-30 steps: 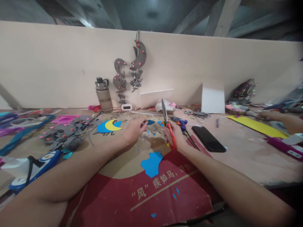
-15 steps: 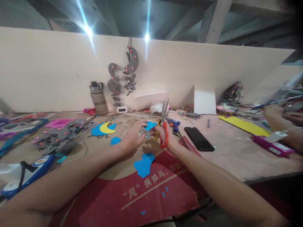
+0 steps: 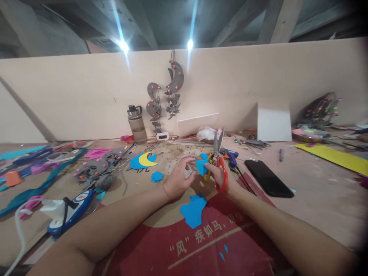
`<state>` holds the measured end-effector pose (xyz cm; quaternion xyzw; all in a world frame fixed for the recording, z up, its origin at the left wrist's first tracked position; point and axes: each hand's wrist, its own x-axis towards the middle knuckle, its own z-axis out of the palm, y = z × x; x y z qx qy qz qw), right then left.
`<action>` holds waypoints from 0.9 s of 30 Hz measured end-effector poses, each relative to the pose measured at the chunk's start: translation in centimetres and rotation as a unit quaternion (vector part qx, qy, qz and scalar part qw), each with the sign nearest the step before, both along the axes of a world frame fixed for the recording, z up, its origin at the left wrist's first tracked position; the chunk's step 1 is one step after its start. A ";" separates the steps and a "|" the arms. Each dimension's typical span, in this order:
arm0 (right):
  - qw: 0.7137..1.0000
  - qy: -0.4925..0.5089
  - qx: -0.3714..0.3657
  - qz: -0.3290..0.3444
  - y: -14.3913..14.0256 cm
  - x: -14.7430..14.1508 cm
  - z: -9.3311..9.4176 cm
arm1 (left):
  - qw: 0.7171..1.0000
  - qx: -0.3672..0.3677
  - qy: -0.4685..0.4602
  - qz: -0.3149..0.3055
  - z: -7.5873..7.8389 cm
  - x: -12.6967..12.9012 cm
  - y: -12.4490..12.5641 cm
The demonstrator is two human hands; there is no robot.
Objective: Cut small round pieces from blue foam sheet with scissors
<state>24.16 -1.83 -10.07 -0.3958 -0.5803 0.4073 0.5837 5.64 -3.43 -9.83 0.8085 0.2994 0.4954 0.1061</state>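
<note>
My right hand [image 3: 217,174] is closed round scissors [image 3: 221,168] with red and yellow handles, their parted blades pointing up and away. The thumb of that hand also pins a small blue sheet piece [image 3: 202,166], perhaps paper or felt. Just left of it is my left hand [image 3: 180,177], fingers apart and slightly curled, with nothing visible in it. A larger blue cut piece [image 3: 193,211] lies on the cardboard [image 3: 161,245] below the hands. Farther left rest a small blue piece [image 3: 156,176] and a blue shape with a yellow crescent [image 3: 148,159].
A phone [image 3: 268,178] and a blue glue gun [image 3: 232,157] lie right of my hands. Behind stand a water bottle [image 3: 137,124] and a white board [image 3: 274,122]. Grey moon hangings [image 3: 175,82] are on the wall. A blue-and-white power strip [image 3: 73,211] is at left.
The view has turned left, so the scene sits farther right and the other person's arms have left the frame. The small blue piece now shows upright under my right thumb.
</note>
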 end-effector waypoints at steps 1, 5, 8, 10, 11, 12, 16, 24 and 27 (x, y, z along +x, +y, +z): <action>1.000 -0.003 -0.002 0.001 -0.1 0.0 0.1 | 0.999 -0.027 -0.029 0.009 0.0 -0.1 0.1; 1.000 -0.025 0.009 -0.005 -0.5 -0.1 0.3 | 0.981 -0.166 -0.099 0.006 0.1 -0.2 0.3; 0.999 -0.044 0.028 -0.008 -0.8 -0.3 0.5 | 0.953 -0.259 -0.148 -0.043 0.3 -0.1 0.5; 0.997 -0.057 0.045 -0.014 -1.1 -0.4 0.8 | 0.930 -0.315 -0.177 -0.072 0.5 0.0 0.5; 0.996 -0.063 0.053 -0.020 -1.3 -0.5 0.9 | 0.918 -0.340 -0.190 -0.079 0.7 0.0 0.5; 0.996 -0.066 0.060 -0.024 -1.5 -0.6 1.0 | 0.907 -0.363 -0.198 -0.083 1.0 0.1 0.6; 0.996 -0.062 0.059 -0.017 -2.2 -1.1 1.4 | 0.885 -0.416 -0.187 -0.098 1.9 0.0 0.5; 0.997 -0.029 0.074 -0.003 -2.6 -1.7 3.4 | 0.846 -0.450 -0.243 -0.148 3.8 0.0 -0.2; 0.998 -0.034 0.052 0.006 -2.6 -1.7 5.4 | 0.833 -0.438 -0.308 -0.142 5.9 -0.5 0.1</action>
